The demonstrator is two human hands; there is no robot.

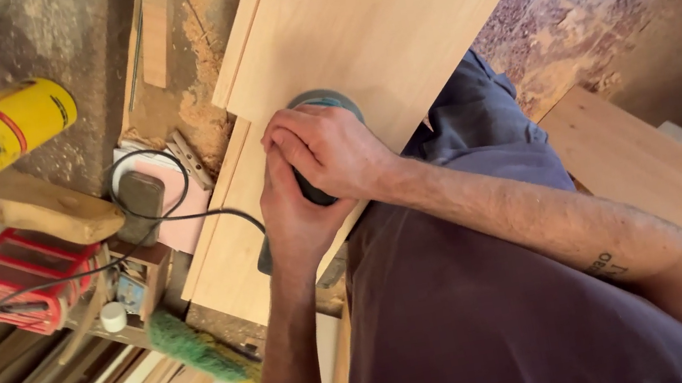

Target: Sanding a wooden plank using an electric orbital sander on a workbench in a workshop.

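We've got both hands stacked on the dark sander (317, 103) sitting flat on the pale wood panel (368, 21) at its near edge, likely to bear down evenly. Left hand (295, 218) grips the rear by the black cord (178, 211), fingers curled shut; right hand (329, 149) wraps over it, fingers closed tight.

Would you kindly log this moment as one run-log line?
left hand on sander | right hand over it | sander on wooden panel | black cord trails left
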